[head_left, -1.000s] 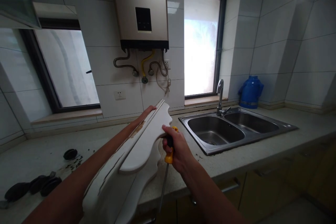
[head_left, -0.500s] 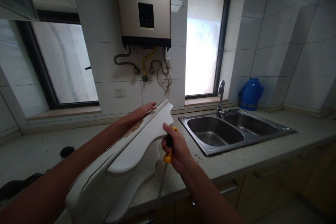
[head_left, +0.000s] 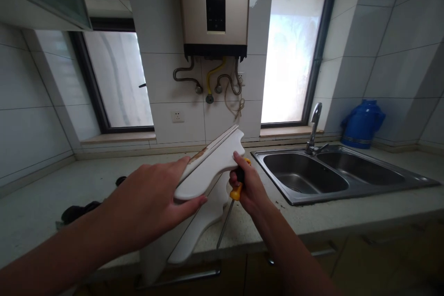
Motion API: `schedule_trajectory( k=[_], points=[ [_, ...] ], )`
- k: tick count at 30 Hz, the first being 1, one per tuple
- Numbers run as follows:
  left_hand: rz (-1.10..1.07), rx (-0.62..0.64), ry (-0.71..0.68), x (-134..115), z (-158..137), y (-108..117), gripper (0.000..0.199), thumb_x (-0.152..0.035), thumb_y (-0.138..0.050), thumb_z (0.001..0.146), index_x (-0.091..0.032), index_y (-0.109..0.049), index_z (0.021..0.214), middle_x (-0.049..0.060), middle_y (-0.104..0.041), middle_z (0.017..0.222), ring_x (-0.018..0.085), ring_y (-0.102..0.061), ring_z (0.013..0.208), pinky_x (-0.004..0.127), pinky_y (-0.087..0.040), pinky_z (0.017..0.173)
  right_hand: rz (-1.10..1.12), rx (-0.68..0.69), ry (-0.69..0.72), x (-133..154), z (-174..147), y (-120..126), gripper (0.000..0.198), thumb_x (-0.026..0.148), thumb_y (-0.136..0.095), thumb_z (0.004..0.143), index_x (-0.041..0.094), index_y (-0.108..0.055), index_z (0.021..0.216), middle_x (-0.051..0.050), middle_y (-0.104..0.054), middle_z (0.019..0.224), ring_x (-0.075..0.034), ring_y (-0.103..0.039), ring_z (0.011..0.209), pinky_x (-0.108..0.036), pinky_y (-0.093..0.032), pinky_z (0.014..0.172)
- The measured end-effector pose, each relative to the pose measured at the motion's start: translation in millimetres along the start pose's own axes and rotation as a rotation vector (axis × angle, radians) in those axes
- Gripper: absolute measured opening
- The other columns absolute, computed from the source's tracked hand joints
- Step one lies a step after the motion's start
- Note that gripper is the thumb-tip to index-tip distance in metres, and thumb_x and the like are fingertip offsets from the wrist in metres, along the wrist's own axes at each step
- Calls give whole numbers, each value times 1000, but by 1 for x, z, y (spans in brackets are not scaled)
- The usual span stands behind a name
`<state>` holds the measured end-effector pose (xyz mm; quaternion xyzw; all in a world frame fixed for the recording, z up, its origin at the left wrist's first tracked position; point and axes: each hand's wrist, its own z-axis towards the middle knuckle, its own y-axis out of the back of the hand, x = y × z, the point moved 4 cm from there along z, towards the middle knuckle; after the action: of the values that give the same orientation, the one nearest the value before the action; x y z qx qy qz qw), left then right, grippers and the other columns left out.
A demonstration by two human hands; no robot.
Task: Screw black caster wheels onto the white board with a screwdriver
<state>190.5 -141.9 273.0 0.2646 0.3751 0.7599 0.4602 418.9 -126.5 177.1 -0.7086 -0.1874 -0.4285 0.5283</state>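
A white wavy-edged piece (head_left: 211, 159), like a small wall shelf with scalloped side panels, is held tilted over the counter front. Along its top edge the white surface has worn to brown. My left hand (head_left: 163, 189) grips its near part, fingers over the top and thumb across the near side panel. In my right hand (head_left: 248, 182) is a screwdriver (head_left: 236, 193) with a yellow and black handle, its shaft pointing down toward the counter edge. The right thumb presses on the far end of the white piece. The second side panel (head_left: 201, 231) shows below the first.
A double steel sink (head_left: 301, 201) with a tap (head_left: 314, 125) is set in the counter (head_left: 100, 166) at the right. Behind it stands a blue jug (head_left: 362, 122). A water heater (head_left: 215, 4) hangs on the wall. Black objects (head_left: 78, 212) lie at the left.
My left hand has drawn back from the far top edge to grip the near part of the white piece. The right hand still holds the screwdriver. The view has turned left.
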Motion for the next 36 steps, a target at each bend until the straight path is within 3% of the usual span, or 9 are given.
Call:
schedule_trajectory(
  k=[8,15,19,21,24,26,30,33,36],
  points=[
    [-45,195,85,34,-1,7,68,-66,-72,98,-30,-67,156,7,-86,116,31,-82,90,34,-57,77,86,91,-41,-13,-9,4,32,45,-70,109,14,-65,103,8,-51,73,-2,-38,52,-14,-32,45],
    [30,116,23,1,-28,-3,78,-57,-76,98,-27,-53,167,11,-85,130,31,-85,95,35,-61,75,126,106,-49,-20,-32,28,33,44,-68,111,15,-62,95,11,-46,67,-1,-27,46,-15,-25,41],
    [154,43,-132,-20,-40,-8,76,-50,-74,101,-17,-50,165,15,-83,137,31,-86,95,37,-66,75,124,81,-41,-30,-48,56,39,45,-71,108,18,-55,86,14,-33,59,-1,-20,44,-16,-21,41],
    [217,17,-244,-29,-45,-12,70,-44,-68,104,-10,-50,162,18,-82,138,29,-86,98,37,-67,75,108,61,-46,-40,-58,71,49,52,-84,97,20,-50,81,16,-26,53,-1,-16,43,-16,-19,41],
    [284,-31,-373,-44,-54,-23,58,-30,-57,108,-5,-53,160,19,-82,138,27,-85,105,35,-67,76,57,12,-73,-62,-77,95,76,68,-102,65,24,-40,76,16,-23,46,-1,-13,42,-17,-17,41],
    [320,-49,-427,-53,-61,-34,53,-20,-51,108,-4,-57,158,18,-82,138,27,-84,112,35,-68,80,8,-38,-89,-77,-88,110,84,76,-101,56,26,-36,75,16,-22,45,-1,-13,43,-18,-16,42],
    [379,-63,-488,-62,-70,-59,50,-6,-42,107,-3,-65,152,18,-82,139,28,-82,119,37,-70,87,-127,-133,-88,-98,-93,132,81,89,-90,64,25,-42,77,14,-28,44,-2,-19,43,-18,-20,43],
    [386,-75,-495,-52,-73,-76,51,-2,-40,107,-6,-66,150,17,-81,140,30,-82,122,40,-70,94,-272,-171,-106,-108,-82,141,78,95,-78,76,22,-49,79,10,-42,46,-3,-30,39,-17,-22,40],
    [388,-88,-490,-31,-74,-92,49,-2,-44,108,-9,-67,150,16,-80,143,30,-81,126,41,-68,99,-424,-143,-155,-118,-70,142,65,80,-68,98,16,-63,93,6,-61,63,-3,-42,39,-17,-27,37]
  ],
)
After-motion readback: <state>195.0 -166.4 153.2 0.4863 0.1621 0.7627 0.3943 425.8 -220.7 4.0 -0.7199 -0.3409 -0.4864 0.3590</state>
